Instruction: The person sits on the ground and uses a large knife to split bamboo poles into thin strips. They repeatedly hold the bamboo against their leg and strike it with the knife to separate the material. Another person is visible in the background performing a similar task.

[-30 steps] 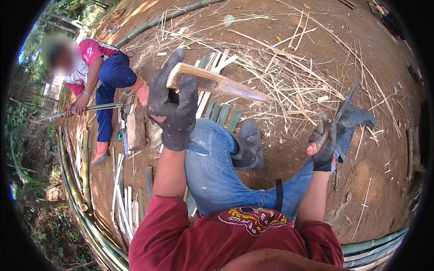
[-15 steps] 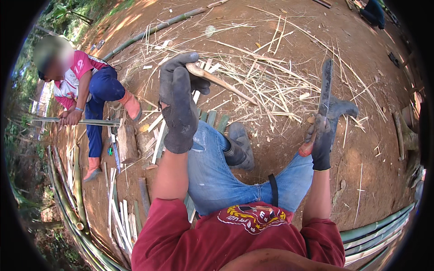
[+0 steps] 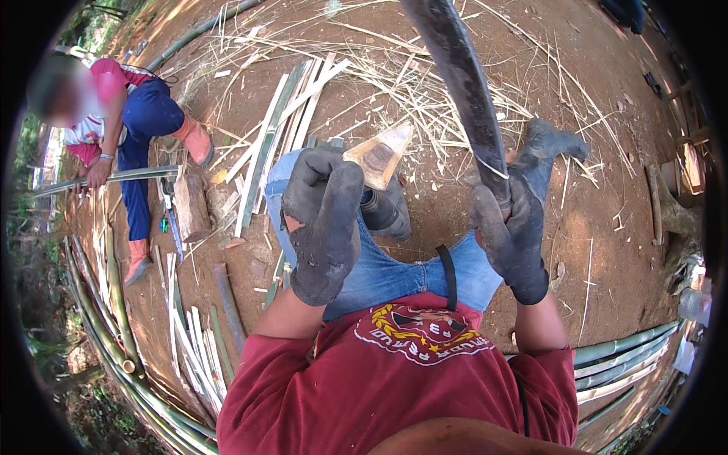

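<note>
Both my hands wear dark gloves. My left hand (image 3: 324,220) is closed around a carved wooden piece (image 3: 381,158), its pale cut faces and darker middle pointing up and to the right. Above my right thigh, my right hand (image 3: 516,235) is wrapped round the lower end of a machete (image 3: 464,80). Its long dark blade rises up and slightly left, past the upper edge of the view. The grip is mostly hidden by my fingers. A gap separates the blade from the wooden piece.
Thin bamboo shavings (image 3: 425,98) litter the ground ahead, with split strips (image 3: 284,125) nearer my left knee. A person (image 3: 133,121) at the left holds a bamboo length (image 3: 144,174) beside a wood block (image 3: 193,208). Bamboo poles lie at lower left (image 3: 117,364) and lower right (image 3: 626,349).
My left hand has come lower and right, turning the wooden piece more end-on. My right hand has risen slightly, bringing the machete closer to the camera and leaning left.
</note>
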A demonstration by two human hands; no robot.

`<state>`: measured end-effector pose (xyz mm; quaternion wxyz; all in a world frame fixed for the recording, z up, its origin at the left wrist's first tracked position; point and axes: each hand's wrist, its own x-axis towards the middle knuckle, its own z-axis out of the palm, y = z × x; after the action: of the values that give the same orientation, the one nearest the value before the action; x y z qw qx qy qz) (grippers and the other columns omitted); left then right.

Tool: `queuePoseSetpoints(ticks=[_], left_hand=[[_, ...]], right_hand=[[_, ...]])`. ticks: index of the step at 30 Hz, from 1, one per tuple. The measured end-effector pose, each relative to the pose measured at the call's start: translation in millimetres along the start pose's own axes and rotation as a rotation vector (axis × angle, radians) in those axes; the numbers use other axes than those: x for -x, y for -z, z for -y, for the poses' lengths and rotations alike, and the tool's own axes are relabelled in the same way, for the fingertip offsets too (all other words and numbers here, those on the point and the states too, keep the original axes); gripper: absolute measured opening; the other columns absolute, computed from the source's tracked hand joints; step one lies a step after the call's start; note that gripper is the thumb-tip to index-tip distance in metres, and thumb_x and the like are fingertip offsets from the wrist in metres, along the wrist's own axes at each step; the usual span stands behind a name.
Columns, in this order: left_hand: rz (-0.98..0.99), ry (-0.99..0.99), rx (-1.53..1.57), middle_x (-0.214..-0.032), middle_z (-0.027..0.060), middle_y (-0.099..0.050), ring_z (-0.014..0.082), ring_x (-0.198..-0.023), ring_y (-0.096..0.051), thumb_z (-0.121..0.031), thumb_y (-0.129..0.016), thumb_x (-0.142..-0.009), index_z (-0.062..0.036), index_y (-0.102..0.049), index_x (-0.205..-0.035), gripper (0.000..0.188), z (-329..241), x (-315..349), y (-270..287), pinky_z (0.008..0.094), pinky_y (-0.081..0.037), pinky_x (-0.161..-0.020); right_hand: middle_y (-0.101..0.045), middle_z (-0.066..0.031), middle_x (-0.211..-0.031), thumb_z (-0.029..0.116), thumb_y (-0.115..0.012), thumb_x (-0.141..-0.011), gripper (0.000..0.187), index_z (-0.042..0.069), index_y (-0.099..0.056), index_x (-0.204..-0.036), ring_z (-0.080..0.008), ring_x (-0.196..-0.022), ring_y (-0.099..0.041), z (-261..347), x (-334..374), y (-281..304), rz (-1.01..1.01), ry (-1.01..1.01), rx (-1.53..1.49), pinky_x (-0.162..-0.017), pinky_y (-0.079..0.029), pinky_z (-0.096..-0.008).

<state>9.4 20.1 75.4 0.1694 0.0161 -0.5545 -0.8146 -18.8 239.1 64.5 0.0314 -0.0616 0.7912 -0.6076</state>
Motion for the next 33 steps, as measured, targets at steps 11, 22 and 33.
queuePoseSetpoints(ticks=[11,22,33], left_hand=[[0.018,-0.005,-0.007,-0.116,0.0103,-0.061,0.0158,-0.099,-0.062,-0.027,-0.064,-0.095,-0.0011,-0.055,-0.118,0.036,26.9,69.0,34.1,0.0324,-0.054,-0.084],[0.166,0.261,0.412,-0.129,0.012,-0.054,0.0193,-0.114,-0.057,-0.041,-0.063,-0.094,-0.0012,-0.047,-0.13,0.055,43.5,95.2,50.1,0.0346,-0.048,-0.098],[0.192,0.507,0.534,-0.124,0.0123,-0.055,0.0179,-0.116,-0.055,-0.044,-0.07,-0.089,-0.0012,-0.051,-0.123,0.059,39.2,100.8,40.5,0.0348,-0.045,-0.1]], right_hand=[[-0.056,-0.005,-0.072,0.025,-0.08,-0.067,0.043,0.01,-0.067,-0.105,-0.0227,-0.061,-0.061,34.7,23.8,-19.8,0.248,0.66,0.609,-0.054,-0.048,-0.0362],[-0.056,-0.005,-0.077,0.034,-0.077,-0.063,0.05,0.011,-0.068,-0.107,-0.0215,-0.066,-0.062,47.0,28.2,3.2,0.387,0.709,0.788,-0.055,-0.048,-0.037],[-0.062,-0.0083,-0.08,0.035,-0.077,-0.067,0.054,0.007,-0.067,-0.113,-0.0266,-0.065,-0.063,58.3,18.7,29.6,0.52,0.861,0.929,-0.058,-0.047,-0.0391]])
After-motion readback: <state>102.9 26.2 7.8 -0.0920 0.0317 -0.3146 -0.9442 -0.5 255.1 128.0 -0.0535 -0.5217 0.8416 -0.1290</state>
